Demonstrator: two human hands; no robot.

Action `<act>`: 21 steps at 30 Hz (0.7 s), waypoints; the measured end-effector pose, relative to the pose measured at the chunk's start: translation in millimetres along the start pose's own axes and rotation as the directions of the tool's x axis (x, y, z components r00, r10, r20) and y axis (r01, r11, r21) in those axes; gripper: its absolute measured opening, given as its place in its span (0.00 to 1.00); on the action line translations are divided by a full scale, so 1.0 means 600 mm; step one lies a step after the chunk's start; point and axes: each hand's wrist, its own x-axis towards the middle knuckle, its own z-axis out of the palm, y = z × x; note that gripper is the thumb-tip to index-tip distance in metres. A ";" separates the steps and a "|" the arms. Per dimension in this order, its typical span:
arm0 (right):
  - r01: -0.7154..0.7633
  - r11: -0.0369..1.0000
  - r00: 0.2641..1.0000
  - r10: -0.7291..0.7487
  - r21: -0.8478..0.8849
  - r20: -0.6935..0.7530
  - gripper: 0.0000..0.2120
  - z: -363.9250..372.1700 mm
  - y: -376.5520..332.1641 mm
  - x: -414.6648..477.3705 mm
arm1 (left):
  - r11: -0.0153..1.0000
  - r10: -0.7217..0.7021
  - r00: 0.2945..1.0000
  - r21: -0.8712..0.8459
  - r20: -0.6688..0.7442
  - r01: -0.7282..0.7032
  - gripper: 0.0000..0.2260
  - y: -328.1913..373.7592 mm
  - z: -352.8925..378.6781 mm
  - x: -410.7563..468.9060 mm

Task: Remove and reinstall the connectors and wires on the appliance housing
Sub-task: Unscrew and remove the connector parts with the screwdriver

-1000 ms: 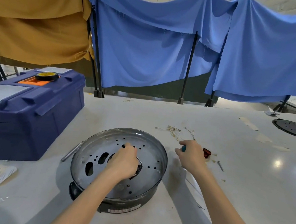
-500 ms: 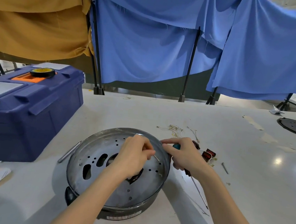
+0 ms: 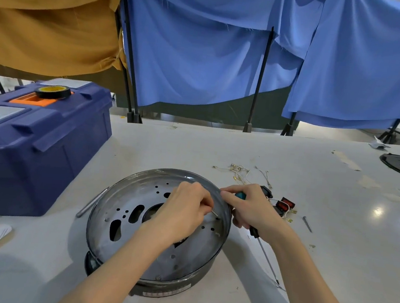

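Thin wire [image 3: 214, 213], tip apparently rightward

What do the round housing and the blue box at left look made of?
Round housing: likely sheet metal, dull grey with soft sheen; punched holes and a thin reflective rim. Blue box: probably moulded plastic, matte navy; rounded ribs, orange inset on its lid.

housing [image 3: 136, 231] near centre of table [image 3: 330, 263]. toolbox [image 3: 34, 148] to its left, tape roll [image 3: 53, 91] on the lid. thin rod [image 3: 91, 204] between toolbox and housing. loose wires [image 3: 238, 172] behind housing, to the right; switches [image 3: 286, 204] right of its rim. left hand [image 3: 182, 213] inside housing, pinching a pin [image 3: 214, 213]. right hand [image 3: 252, 208] at right rim, gripping screwdriver [image 3: 267, 259], whose tip points nearward.
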 end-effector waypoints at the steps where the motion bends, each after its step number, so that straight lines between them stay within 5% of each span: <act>1: 0.003 1.000 1.000 -0.003 -0.002 0.002 0.10 0.000 -0.001 -0.001 | 1.000 0.014 1.000 0.013 -0.004 -0.014 0.07 0.000 -0.001 -0.001; 9: -0.015 0.999 1.000 0.015 0.029 0.008 0.10 0.001 -0.003 -0.001 | 0.972 0.092 0.995 0.213 0.030 -0.097 0.09 0.007 -0.009 0.001; 14: -0.006 0.999 1.000 0.005 0.047 0.008 0.11 0.001 -0.002 -0.002 | 0.862 0.198 0.973 0.453 0.114 -0.229 0.09 0.024 -0.005 0.005; 21: 0.018 1.000 1.000 -0.018 0.024 0.003 0.10 0.001 -0.002 -0.003 | 0.755 0.254 0.949 0.575 0.185 -0.314 0.05 0.038 0.000 0.011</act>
